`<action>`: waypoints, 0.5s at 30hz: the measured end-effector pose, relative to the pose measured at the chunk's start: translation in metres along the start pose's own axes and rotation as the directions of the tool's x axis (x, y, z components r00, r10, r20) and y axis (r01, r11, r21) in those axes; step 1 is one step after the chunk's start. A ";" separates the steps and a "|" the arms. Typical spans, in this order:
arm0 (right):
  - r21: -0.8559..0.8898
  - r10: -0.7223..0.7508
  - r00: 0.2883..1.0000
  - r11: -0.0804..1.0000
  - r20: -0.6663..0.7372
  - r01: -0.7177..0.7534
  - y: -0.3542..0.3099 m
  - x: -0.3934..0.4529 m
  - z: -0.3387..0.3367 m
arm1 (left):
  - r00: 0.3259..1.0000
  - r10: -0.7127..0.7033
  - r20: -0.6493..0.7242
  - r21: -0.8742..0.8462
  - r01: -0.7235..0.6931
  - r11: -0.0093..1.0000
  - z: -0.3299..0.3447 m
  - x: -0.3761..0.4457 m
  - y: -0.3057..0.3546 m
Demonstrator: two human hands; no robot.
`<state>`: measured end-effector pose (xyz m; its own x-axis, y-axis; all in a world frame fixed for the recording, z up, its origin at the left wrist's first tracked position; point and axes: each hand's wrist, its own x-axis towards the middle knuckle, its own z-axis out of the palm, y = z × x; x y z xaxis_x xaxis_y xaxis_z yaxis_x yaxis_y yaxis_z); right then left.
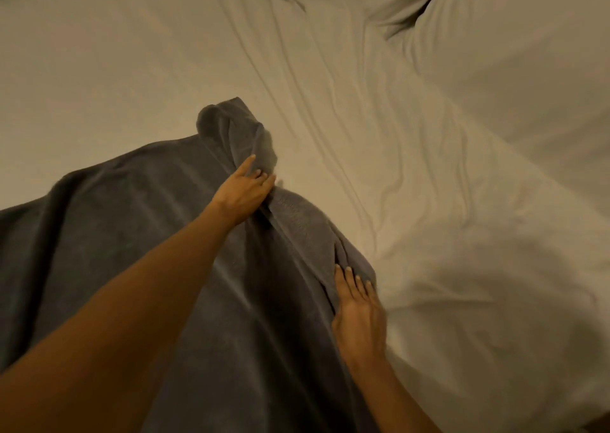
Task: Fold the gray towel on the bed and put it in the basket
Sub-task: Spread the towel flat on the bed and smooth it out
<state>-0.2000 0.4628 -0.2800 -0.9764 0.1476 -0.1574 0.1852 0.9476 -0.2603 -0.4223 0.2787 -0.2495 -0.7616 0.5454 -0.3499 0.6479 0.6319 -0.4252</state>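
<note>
A large dark gray towel (138,221) lies spread over the lower left of the bed, its far corner bunched and standing up. My left hand (246,190) grips the towel's right edge near that bunched corner, with the index finger pointing out along the cloth. My right hand (358,310) lies lower on the same edge, fingers straight on the cloth, and the edge is gathered into a fold just above its fingertips. No basket is in view.
The bed's white sheet (412,175) is wrinkled and fills the middle and right. A white pillow (515,36) lies at the upper right. A dark strip shows past the bed's edge at the top left corner.
</note>
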 end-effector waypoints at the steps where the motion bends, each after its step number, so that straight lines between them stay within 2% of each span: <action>1: -0.023 -0.005 1.000 1.000 0.004 0.005 -0.006 -0.004 -0.004 | 1.000 -0.011 0.003 -0.002 0.011 1.000 0.005 -0.013 -0.003; 5: -0.133 -0.012 0.998 0.991 -0.056 0.005 -0.030 -0.029 -0.013 | 0.996 -0.089 0.030 -0.072 0.091 0.993 0.027 -0.068 -0.013; 7: -0.144 -0.058 0.998 0.988 -0.022 0.054 -0.042 -0.047 -0.013 | 0.991 -0.125 0.054 -0.104 0.130 0.986 0.041 -0.098 -0.016; 12: -0.085 -0.157 0.985 0.983 0.076 0.163 -0.066 -0.076 -0.001 | 0.972 -0.122 0.201 -0.193 0.162 0.968 0.077 -0.157 -0.019; 15: -0.002 -0.129 0.990 0.992 0.053 0.129 -0.061 -0.067 0.007 | 0.976 -0.153 0.155 -0.277 0.191 0.942 0.084 -0.159 -0.021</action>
<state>-0.1452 0.3932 -0.2604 -0.9850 0.0088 -0.1726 0.0571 0.9592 -0.2770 -0.3159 0.1324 -0.2544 -0.8440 0.3507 -0.4059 0.4676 0.8518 -0.2363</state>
